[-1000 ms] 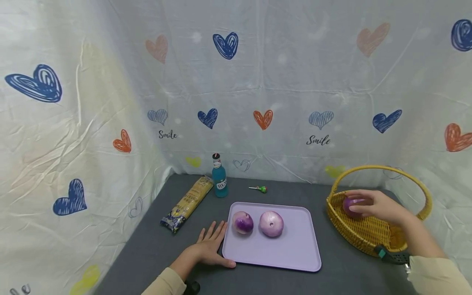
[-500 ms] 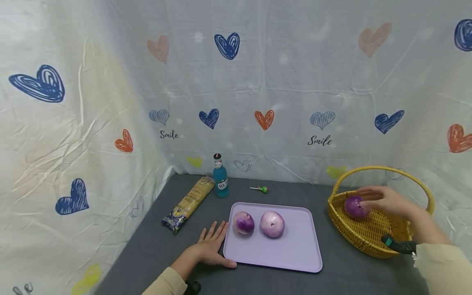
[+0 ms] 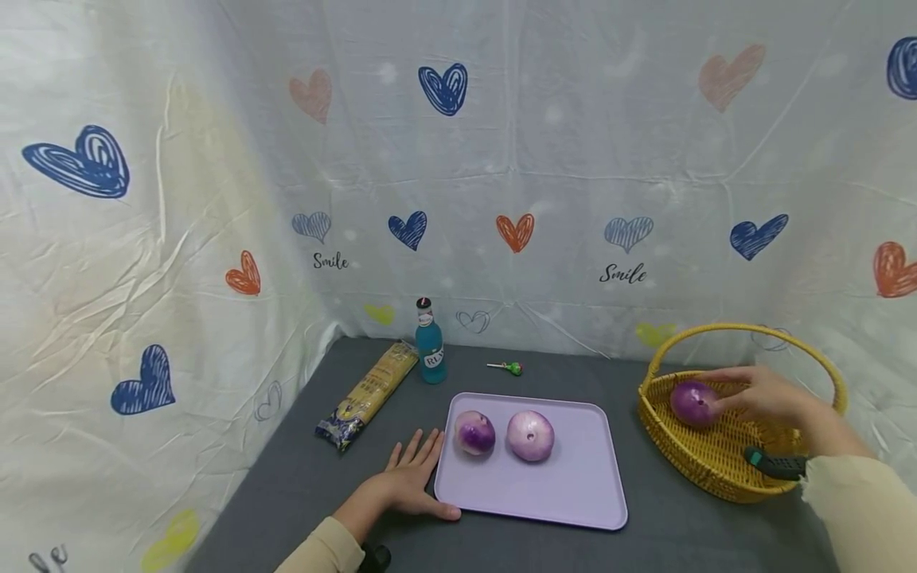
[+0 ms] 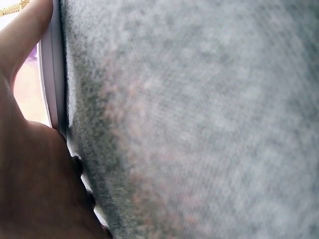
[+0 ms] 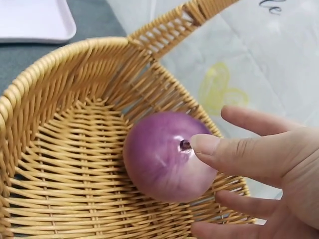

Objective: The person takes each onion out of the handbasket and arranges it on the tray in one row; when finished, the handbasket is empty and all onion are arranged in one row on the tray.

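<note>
A round purple onion (image 3: 693,403) lies inside the left part of a yellow wicker basket (image 3: 671,463). Over the basket, my right hand (image 3: 770,398) has its fingers spread loosely around the onion's right side. The right wrist view shows the thumb (image 5: 207,145) right at the onion's small dark hole, the other fingers apart and not curled round it. My left hand (image 3: 408,481) lies with spread fingers along the left edge of a lilac tray (image 3: 566,489). On that tray sit a purple-and-white onion (image 3: 474,434) and a paler onion (image 3: 530,436).
A long golden packet (image 3: 368,394) lies left of the tray, near a blue bottle (image 3: 431,350) standing upright. A small lollipop (image 3: 513,368) with a green wrapper lies behind the tray. The basket's handle (image 3: 748,326) arches up over it. A heart-patterned curtain (image 3: 559,159) backs the table.
My right hand has drawn back slightly to the right, its fingers loosening, and more of the onion in the basket now shows. The left hand and the tray stay put.
</note>
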Demonstrator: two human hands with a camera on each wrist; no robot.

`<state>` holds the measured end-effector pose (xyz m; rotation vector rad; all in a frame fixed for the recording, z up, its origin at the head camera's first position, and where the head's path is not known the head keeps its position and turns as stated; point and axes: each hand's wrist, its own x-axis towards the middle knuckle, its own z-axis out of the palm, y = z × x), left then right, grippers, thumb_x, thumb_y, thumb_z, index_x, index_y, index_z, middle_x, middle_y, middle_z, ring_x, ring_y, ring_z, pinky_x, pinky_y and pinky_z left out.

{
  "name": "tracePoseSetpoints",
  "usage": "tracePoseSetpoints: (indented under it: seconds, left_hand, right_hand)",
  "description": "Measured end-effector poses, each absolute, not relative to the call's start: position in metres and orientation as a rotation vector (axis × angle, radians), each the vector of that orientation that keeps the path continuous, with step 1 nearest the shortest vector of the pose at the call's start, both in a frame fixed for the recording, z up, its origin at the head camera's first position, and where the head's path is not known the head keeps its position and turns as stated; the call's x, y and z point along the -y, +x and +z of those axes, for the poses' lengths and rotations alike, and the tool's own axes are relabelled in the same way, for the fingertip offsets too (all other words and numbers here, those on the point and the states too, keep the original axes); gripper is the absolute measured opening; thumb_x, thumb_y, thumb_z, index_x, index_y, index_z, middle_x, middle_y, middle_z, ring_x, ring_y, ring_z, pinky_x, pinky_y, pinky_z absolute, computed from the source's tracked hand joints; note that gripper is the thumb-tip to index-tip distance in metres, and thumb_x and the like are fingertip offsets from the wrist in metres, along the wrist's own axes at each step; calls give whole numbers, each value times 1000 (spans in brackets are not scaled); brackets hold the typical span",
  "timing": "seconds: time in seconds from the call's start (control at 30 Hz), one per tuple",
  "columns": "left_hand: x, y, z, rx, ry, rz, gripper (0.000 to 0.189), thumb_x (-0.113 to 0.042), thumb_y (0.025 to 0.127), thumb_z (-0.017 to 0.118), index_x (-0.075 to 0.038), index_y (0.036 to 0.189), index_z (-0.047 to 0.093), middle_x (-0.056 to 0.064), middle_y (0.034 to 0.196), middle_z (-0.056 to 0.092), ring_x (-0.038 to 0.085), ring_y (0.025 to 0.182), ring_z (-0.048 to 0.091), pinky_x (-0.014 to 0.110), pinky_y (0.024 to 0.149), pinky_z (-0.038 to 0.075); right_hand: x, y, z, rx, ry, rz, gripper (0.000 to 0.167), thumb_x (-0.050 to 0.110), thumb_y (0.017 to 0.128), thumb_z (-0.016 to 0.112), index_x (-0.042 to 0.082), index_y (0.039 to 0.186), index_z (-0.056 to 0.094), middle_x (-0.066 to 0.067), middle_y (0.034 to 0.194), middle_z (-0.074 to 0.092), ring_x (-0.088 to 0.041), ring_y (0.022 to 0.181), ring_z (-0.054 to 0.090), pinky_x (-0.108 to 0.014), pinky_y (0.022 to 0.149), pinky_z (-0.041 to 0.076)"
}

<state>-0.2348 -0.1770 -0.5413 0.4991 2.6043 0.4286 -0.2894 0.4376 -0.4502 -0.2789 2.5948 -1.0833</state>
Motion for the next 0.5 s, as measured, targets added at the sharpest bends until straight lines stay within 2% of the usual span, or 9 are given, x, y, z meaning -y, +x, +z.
tracePoseSetpoints:
  seconds: [0.23, 0.5]
  left_hand:
    - [177, -235, -542, -2612, 503, 431, 132, -86, 69, 65, -18, 164, 5, 5, 172, 1, 35, 157, -8, 66, 120, -3]
    - [177, -235, -543, -2618, 498, 421, 132, -86, 68, 65, -19, 164, 5, 4, 172, 1, 34, 157, -7, 65, 121, -3]
  right_hand:
    - [-437, -295, -460, -2467, -222, -1207, 64, 19, 94, 73, -6, 146, 47, -39, 142, 44, -40, 118, 60, -54, 89, 57]
    - [-436, -297, -465, -2443, -203, -1191, 59, 20, 94, 72, -3, 144, 50, -40, 143, 39, -31, 114, 60, -52, 89, 57]
